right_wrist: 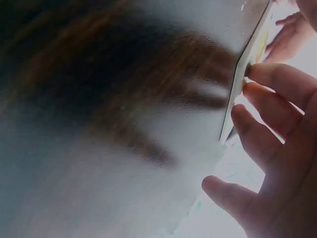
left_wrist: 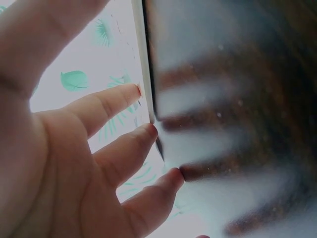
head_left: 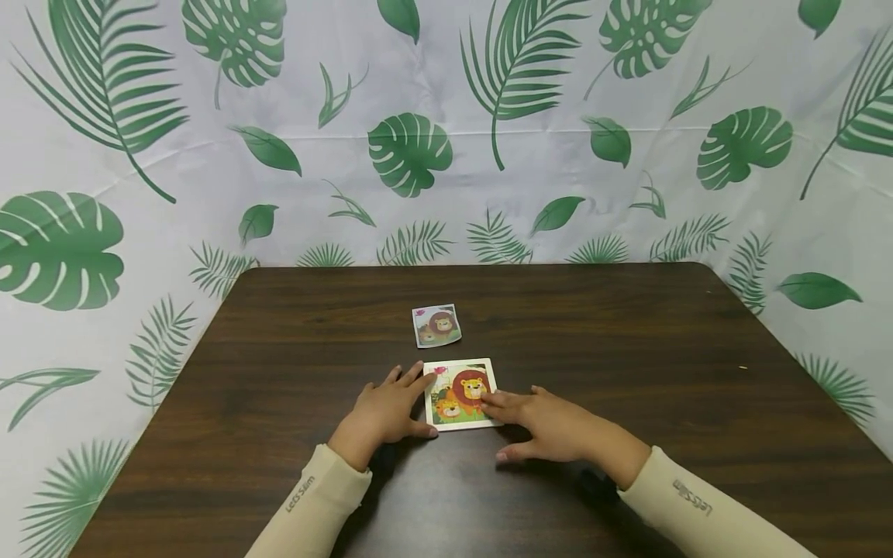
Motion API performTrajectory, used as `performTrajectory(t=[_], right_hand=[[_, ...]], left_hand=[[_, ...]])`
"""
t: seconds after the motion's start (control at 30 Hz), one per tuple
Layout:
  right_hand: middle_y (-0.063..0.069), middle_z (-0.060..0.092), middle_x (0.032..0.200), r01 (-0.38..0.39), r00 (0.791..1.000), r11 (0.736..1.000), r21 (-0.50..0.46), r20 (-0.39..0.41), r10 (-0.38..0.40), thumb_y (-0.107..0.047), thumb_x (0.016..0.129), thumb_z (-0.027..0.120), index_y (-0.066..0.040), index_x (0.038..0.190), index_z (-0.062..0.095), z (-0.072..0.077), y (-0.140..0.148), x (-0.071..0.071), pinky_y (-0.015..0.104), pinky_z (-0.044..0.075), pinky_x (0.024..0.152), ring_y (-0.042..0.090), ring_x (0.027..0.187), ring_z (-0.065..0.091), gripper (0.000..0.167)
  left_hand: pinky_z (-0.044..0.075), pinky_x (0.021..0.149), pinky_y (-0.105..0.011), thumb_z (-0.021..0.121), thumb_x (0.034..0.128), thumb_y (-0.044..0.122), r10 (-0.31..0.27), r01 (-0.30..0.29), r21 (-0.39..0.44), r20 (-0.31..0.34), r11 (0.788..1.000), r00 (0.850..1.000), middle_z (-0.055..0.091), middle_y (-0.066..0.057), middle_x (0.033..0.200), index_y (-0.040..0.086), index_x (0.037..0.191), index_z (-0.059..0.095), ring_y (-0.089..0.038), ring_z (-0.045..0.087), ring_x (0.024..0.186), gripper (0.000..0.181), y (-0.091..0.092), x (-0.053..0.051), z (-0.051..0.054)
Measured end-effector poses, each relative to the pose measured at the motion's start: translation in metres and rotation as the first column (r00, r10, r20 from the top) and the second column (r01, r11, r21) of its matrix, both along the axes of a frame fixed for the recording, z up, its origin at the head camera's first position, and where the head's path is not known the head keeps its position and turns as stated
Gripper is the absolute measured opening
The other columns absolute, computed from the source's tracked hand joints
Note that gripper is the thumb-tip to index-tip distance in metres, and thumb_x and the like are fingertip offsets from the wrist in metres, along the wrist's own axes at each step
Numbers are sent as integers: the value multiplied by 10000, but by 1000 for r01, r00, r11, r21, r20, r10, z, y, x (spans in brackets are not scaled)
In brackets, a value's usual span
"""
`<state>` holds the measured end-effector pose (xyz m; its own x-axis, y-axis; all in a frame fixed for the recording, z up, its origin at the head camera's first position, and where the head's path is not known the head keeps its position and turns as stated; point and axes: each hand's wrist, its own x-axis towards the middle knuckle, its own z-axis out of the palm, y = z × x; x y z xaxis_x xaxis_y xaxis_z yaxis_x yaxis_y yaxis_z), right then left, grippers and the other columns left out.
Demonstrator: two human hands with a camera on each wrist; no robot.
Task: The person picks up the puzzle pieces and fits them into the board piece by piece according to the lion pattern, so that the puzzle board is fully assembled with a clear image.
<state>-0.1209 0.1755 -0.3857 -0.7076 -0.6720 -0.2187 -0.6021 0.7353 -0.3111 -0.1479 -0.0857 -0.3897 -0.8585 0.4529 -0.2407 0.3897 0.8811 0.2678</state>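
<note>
A small square jigsaw puzzle (head_left: 460,395) with a pale border lies flat on the table, showing a lion and a smaller orange animal. At its left side is my left hand (head_left: 387,411), fingers spread and fairly straight; in the left wrist view its fingertips (left_wrist: 151,130) meet the board's edge and the tabletop. My right hand (head_left: 551,426) reaches in from the right, its fingertips on the puzzle's right part and its thumb apart, near the table. In the right wrist view the fingers (right_wrist: 270,111) extend along the board's edge. Neither hand grips anything.
Just behind the puzzle lies a paper picture card (head_left: 437,326) with the same lion scene, its corner slightly curled. The dark wood table (head_left: 593,325) has rounded far corners. A white cloth with green leaves (head_left: 432,77) hangs behind it.
</note>
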Motion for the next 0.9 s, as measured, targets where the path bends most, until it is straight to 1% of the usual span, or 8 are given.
performTrajectory(t=[0.27, 0.4, 0.53, 0.73, 0.9], right_hand=[[-51, 289, 1478, -18, 999, 999, 31, -39, 19, -605, 845, 508, -192, 1415, 398, -3, 0, 1, 659, 215, 960, 166, 1337, 281, 712], [-40, 300, 1472, -40, 996, 997, 65, -76, 45, -564, 860, 525, -192, 1415, 398, -2, 0, 1, 676, 216, 944, 169, 1337, 282, 681], [-42, 304, 1467, -45, 994, 994, 100, -91, 54, -533, 872, 529, -206, 1419, 390, 0, 2, 1, 674, 215, 946, 160, 1333, 287, 653], [-48, 316, 1461, -34, 994, 994, 108, -101, 45, -481, 881, 543, -215, 1414, 399, 1, 3, 0, 673, 211, 949, 155, 1324, 306, 613], [-35, 360, 1438, -18, 995, 993, 119, -99, 29, -485, 875, 547, -206, 1389, 442, 3, -3, 0, 669, 212, 952, 168, 1312, 334, 594]], left_hand=[[272, 947, -631, 681, 752, 530, -1, 1, 2, -2, 1000, 1000, 212, -46, 1511, 209, 1440, 344, -345, 232, 1342, 830, 0, 0, 0], [277, 945, -630, 683, 751, 529, -2, 2, 3, -5, 1000, 1000, 211, -46, 1511, 208, 1439, 346, -347, 235, 1340, 830, -1, -1, 1], [270, 947, -634, 683, 752, 528, -8, 8, 6, -2, 1000, 1000, 208, -47, 1512, 208, 1441, 343, -348, 228, 1343, 832, 1, -1, 2], [267, 947, -636, 687, 751, 525, -7, 7, 5, -7, 1000, 1000, 213, -46, 1510, 209, 1439, 345, -345, 229, 1343, 831, 2, -3, 3], [261, 945, -644, 686, 751, 523, -4, 4, 9, -5, 1000, 1000, 226, -56, 1506, 200, 1434, 357, -352, 238, 1338, 825, 1, -1, 1]])
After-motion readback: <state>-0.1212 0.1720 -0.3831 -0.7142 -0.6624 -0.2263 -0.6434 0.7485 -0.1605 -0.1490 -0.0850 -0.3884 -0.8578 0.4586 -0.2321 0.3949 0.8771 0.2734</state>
